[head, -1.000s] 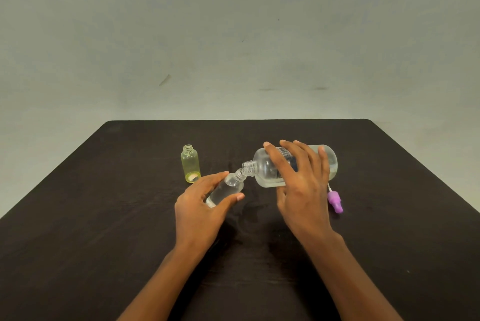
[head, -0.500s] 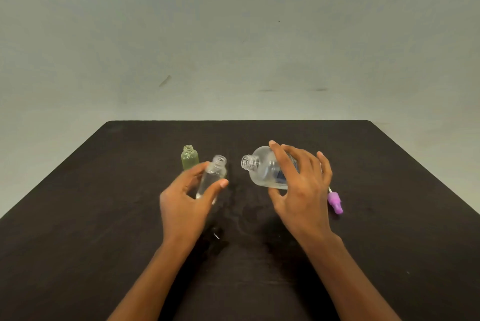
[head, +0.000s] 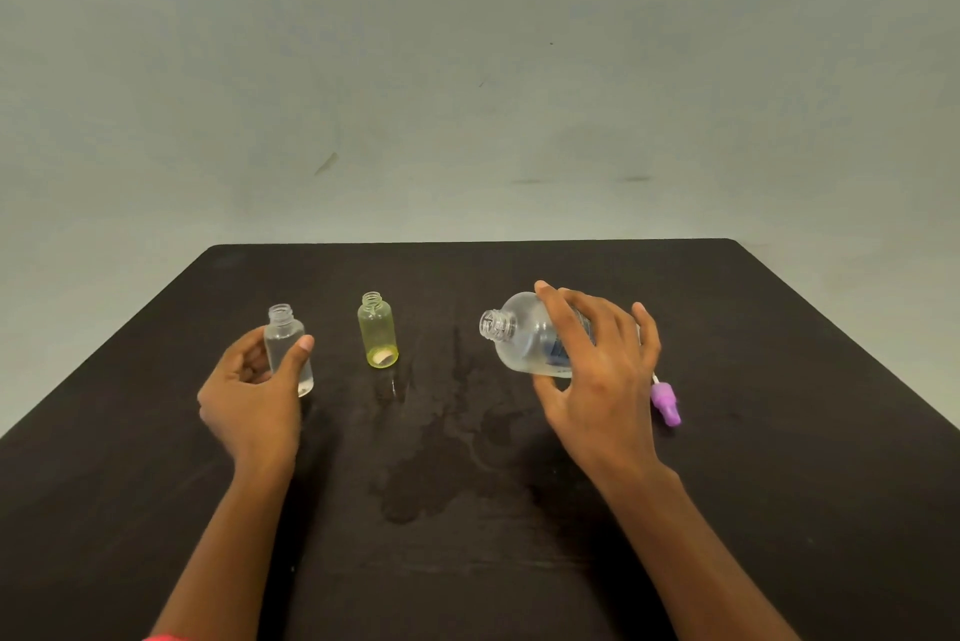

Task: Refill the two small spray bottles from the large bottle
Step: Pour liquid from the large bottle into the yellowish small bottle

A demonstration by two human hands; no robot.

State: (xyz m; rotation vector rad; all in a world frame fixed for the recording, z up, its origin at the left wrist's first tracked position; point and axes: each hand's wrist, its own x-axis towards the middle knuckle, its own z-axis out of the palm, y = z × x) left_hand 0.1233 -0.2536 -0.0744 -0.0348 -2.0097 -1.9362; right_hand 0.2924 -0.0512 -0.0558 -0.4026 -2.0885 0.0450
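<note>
Pouring has stopped: my left hand (head: pixel 254 383) grips the clear small bottle (head: pixel 287 347), now upright toward the table's (head: pixel 779 380) left edge. My right hand (head: pixel 597 370) clasps the tilted large bottle (head: pixel 522 341) mid-table. The yellow bottle (head: pixel 378 331) is likely next.

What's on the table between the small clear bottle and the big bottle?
The head view shows the yellow-green bottle, upright and uncapped, between the small clear bottle and the big bottle, plus a wet patch.

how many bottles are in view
3: a small clear bottle gripped upright by the left hand, a small yellow bottle standing free between them, and the large bottle tilted in the right hand.
</note>
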